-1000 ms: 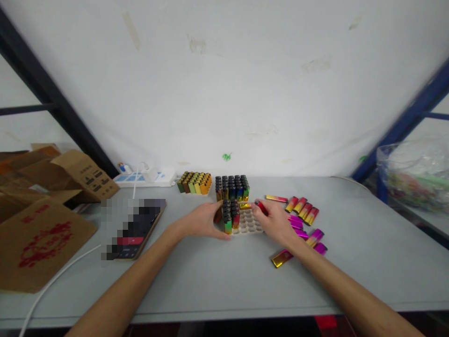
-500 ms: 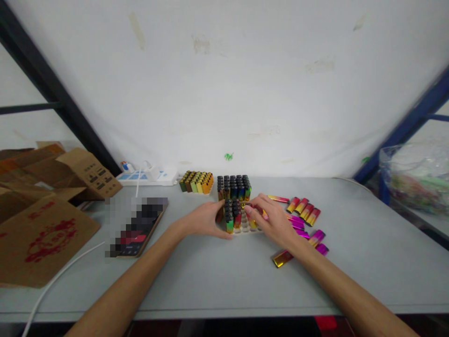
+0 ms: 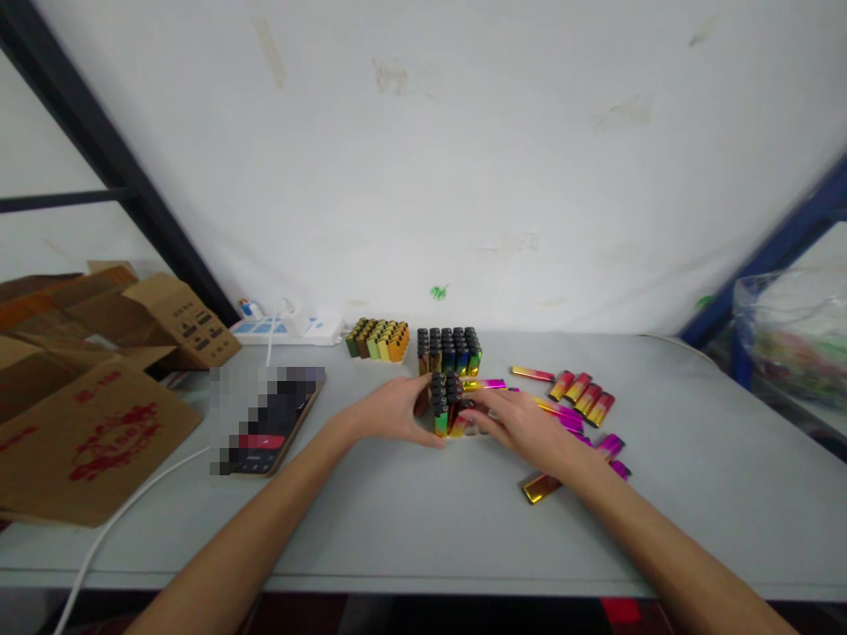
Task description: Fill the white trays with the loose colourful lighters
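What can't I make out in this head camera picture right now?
All in the head view:
Tray: mostly hidden by lighters and the right hand.
Right fingertips' grip: hidden by the hand itself.
Phone screen: partly pixelated.
Bag contents: blurred behind plastic, cut off by right edge.
Carton: cut off by left edge.

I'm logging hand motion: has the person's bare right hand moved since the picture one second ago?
Yes: the bare right hand has shifted left, fingertips most clearly, judged against the small green mark on the white wall.
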### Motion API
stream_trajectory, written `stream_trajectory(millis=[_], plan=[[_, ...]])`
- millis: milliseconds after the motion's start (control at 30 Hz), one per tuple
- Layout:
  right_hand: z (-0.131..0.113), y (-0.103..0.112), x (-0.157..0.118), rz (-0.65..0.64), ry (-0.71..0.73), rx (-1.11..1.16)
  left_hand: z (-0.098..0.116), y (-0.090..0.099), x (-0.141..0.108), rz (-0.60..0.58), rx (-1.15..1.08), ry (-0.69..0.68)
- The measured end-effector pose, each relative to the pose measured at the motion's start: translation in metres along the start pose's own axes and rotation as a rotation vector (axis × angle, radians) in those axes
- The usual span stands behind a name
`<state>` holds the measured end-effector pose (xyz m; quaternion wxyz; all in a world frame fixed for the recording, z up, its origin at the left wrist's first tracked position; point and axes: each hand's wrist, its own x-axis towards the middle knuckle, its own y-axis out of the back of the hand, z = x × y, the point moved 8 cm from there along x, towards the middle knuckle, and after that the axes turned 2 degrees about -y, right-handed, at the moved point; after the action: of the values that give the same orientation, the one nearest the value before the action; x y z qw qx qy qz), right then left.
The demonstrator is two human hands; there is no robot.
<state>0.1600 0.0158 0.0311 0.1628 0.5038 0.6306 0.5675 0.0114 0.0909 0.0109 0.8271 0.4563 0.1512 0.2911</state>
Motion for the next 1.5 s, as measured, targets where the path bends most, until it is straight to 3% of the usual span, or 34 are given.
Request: stream_trajectory(millis=[200,300,400,567,667,767,933,1100,1233,1500], plan=[[-0.011,-0.007,0.000,-0.060,0.030,-0.100,-0.002,-0.001,0.000,-0.011,0.003,0.006],[-0.001,0.007,-0.001,-0.053,0.027,0.004,-0.005,-0.001,0.000,-0.008,-0.025,0.011],[0.039,0.037,-0.005,0.029,-0.105,0.004,-0.007,-0.002,0.001,-0.020,0.004,0.038],[0.144,0.074,-0.033,0.075,-0.492,-0.310,-0.008,-0.001,0.001,-0.012,0.028,0.063],[0.188,0.073,-0.051,0.002,-0.597,-0.334,-0.007,-0.001,0.000,-0.008,0.000,0.043],[0.206,0.061,-0.059,-0.093,-0.582,-0.253,-0.009,-0.001,0.000,-0.018,0.005,0.052],[0.214,0.057,-0.058,-0.044,-0.616,-0.228,-0.007,-0.001,0.000,-0.011,0.004,0.042],[0.204,0.054,-0.047,-0.006,-0.523,-0.160,-0.007,0.000,0.000,-0.019,0.014,0.062],[0.193,0.061,-0.044,0.097,-0.461,-0.085,-0.005,0.000,0.000,-0.027,0.013,0.055],[0.170,0.059,-0.039,0.329,-0.485,0.448,-0.004,0.000,0.000,-0.020,0.026,0.055]])
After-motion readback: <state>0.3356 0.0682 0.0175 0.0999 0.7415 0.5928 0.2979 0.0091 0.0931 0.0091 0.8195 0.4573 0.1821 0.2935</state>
